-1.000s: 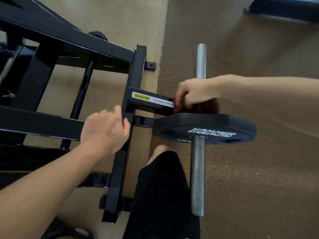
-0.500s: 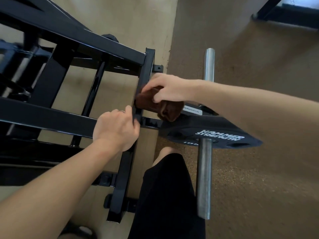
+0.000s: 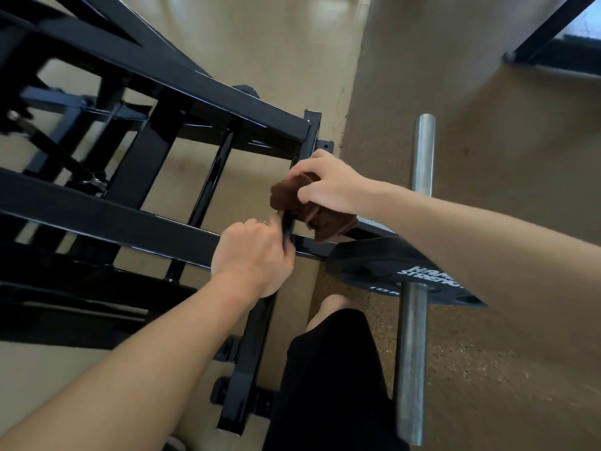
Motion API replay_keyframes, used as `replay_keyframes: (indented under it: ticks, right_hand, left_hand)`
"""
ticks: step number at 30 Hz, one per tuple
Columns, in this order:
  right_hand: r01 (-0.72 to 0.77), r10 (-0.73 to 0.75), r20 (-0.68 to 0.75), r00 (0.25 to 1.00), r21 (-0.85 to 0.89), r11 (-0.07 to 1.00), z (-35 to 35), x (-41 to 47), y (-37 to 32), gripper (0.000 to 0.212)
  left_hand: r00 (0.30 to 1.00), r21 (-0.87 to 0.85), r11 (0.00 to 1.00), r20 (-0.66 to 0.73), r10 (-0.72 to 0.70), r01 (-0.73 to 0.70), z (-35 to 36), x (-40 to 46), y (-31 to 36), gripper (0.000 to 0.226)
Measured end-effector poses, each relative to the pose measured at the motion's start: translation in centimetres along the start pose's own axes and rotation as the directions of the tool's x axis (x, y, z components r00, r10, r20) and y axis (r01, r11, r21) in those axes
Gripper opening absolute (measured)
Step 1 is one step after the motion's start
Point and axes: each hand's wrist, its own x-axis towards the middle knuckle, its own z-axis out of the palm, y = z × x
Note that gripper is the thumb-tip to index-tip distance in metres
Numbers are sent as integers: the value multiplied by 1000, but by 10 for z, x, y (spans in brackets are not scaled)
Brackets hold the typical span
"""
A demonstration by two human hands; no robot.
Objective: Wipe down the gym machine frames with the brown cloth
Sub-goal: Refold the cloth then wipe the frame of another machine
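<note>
On the black upright post (image 3: 260,320), the right hand (image 3: 328,183) grips the brown cloth (image 3: 292,196), the left hand (image 3: 253,255) clamps the post; dangling cloth could snag the weight plate (image 3: 374,265).

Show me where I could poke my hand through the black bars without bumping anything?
There is an open gap between the two long bars and the thin black rod, with only floor behind it. The corner post is crowded: the right hand presses the brown cloth there, the left hand grips just below, and the weight plate sits beside them.
</note>
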Motion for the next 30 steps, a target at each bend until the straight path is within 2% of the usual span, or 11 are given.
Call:
replay_keyframes:
  ticks: [4,7,9,13,17,20,24,30]
  right_hand:
    - [-118,123,139,983,-43,992,-25,-33,34,27]
    - [-172,204,147,968,-204,964,-41,-47,44,24]
    - [-170,204,144,968,-218,961,-38,-40,32,24]
    - [-123,126,-63,990,56,991,7,-12,-4,22]
    - [-91,136,-265,955,173,981,39,-18,-5,22]
    - [-53,95,-401,911,115,992,62,-32,-2,27]
    - [-27,64,-592,803,71,997,92,-37,-5,24]
    - [-45,53,-629,776,29,999,100,-34,-8,24]
  left_hand:
    - [999,17,1000,32,-1,1,2,-1,0,22]
    - [1000,31,999,14,-9,8,0,0,0,21]
    - [1000,33,999,19,-13,12,-1,0,1,22]
    - [999,-35,999,23,-24,25,0,0,0,23]
    - [999,-63,998,11,-31,32,0,0,1,25]
    - [999,-64,997,18,-40,41,1,1,1,30]
    - [1000,-73,997,-15,-14,13,3,1,1,31]
    - [999,-29,999,11,-30,31,4,-1,0,32]
